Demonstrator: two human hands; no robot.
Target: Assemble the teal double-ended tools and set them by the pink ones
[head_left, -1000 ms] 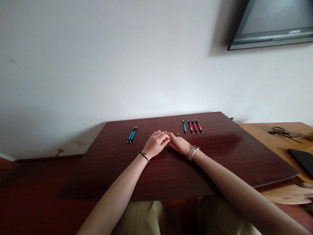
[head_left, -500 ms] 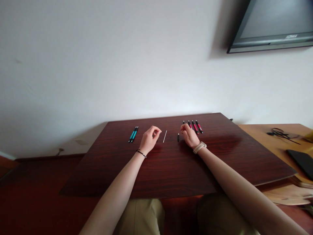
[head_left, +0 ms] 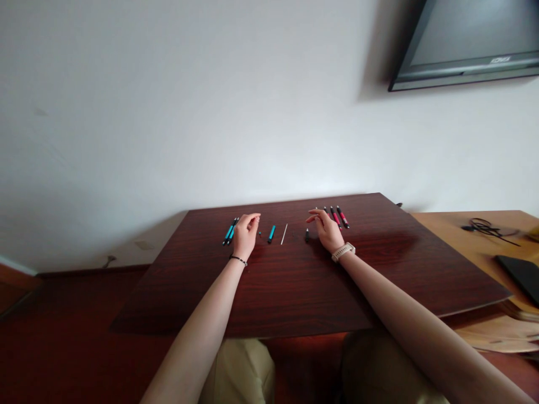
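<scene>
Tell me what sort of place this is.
Probably a room in a home or small office: a dark wooden table against a plain white wall, a wall-mounted screen, and pens laid out.

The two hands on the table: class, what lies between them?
In the head view, between the left hand and right hand lie a short teal pen barrel, a thin white refill and a small black tip.

A: We see a dark red-brown wooden board with a glossy grain; sheen lies at three o'clock.

B: We read the teal pens and red pens as smooth plastic. At three o'clock a paler, matt wooden desk shows.
</scene>
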